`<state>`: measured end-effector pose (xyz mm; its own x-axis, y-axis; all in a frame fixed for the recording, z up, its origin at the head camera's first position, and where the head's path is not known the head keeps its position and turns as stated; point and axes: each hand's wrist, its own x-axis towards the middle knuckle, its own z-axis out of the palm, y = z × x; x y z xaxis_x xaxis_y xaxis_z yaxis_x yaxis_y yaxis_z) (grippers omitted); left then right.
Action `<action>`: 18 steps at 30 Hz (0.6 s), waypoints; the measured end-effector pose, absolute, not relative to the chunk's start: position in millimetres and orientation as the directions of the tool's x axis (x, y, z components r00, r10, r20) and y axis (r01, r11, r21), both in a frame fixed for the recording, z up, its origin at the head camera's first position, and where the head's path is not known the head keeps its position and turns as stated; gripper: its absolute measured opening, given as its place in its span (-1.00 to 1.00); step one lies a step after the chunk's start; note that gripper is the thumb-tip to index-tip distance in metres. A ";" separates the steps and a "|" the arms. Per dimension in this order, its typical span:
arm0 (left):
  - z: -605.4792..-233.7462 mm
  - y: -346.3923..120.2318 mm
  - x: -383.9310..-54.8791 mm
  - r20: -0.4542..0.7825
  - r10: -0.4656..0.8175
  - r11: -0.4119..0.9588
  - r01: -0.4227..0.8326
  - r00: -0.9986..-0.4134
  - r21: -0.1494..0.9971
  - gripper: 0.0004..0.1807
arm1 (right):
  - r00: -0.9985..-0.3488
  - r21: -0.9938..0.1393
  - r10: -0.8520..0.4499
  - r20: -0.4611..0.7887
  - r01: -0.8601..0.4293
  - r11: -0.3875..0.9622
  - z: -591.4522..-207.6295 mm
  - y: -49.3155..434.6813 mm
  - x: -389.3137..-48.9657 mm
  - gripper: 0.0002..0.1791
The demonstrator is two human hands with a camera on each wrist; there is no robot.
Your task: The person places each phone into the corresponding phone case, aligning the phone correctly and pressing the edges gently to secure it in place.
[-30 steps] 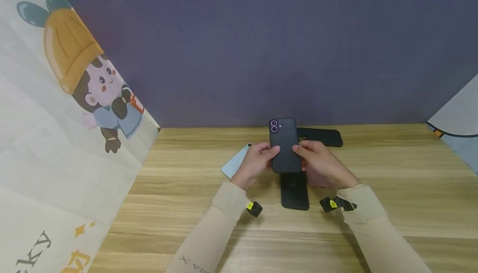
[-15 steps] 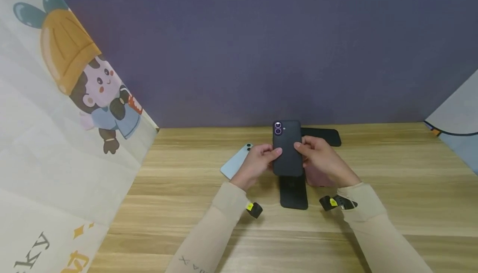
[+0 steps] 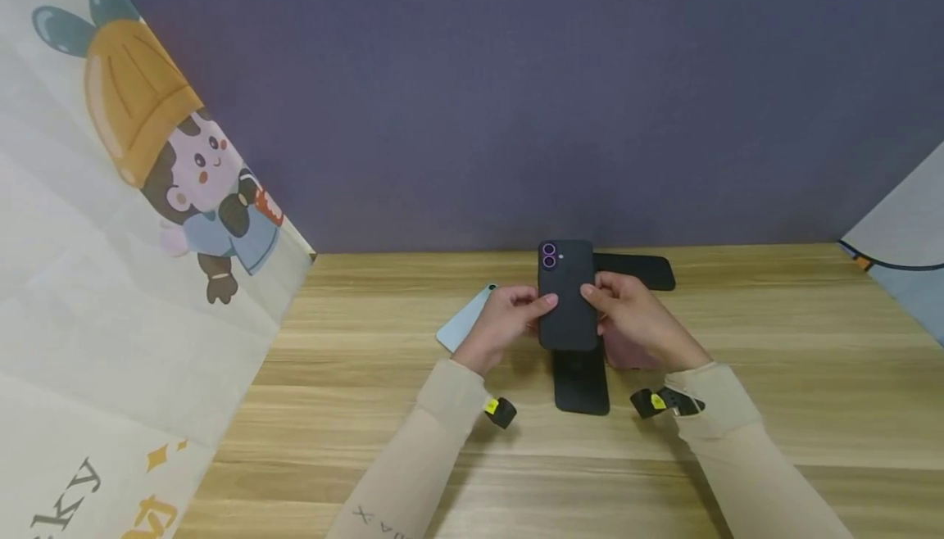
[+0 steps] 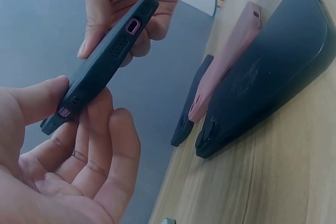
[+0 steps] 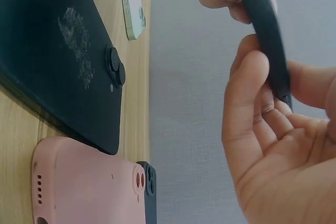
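Observation:
A phone in a dark case (image 3: 566,310), its back and purple-ringed cameras facing me, is held up over the table by both hands. On its left edge my left hand (image 3: 505,322) pinches it, thumb on the back and fingers behind. My right hand (image 3: 637,314) grips the right edge the same way. The left wrist view shows the lower end of the case (image 4: 118,45), with a port opening and speaker holes. Under the raised phone lies a black phone (image 3: 581,383), partly covered from above, with a whitish smudge (image 5: 76,35) on its back.
A pink phone (image 5: 84,182) lies right of the black one, mostly behind my right hand in the head view. Another black phone (image 3: 645,271) lies at the back, and a pale blue phone (image 3: 463,324) at the left. A dark panel (image 3: 516,97) borders the wooden table (image 3: 354,408).
The held phone has shifted slightly right and toward me, mostly in the first half second. Both hands keep the same hold, and the phones on the table stay put.

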<state>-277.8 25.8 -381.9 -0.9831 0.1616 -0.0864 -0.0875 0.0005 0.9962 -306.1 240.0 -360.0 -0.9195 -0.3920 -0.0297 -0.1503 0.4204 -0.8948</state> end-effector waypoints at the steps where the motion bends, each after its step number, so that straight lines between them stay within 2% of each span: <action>1: -382.1 25.8 -278.1 -0.088 0.160 0.002 -0.089 -0.983 0.996 -0.69 | -0.920 -0.895 -0.392 -0.029 -0.151 0.421 -360.1 240.0 -306.2 -0.63; 18: -383.6 25.8 -279.9 -0.107 0.140 0.032 -0.103 -0.984 0.994 -0.68 | -0.919 -0.900 -0.394 -0.032 -0.145 0.411 -358.8 238.1 -302.6 -0.63</action>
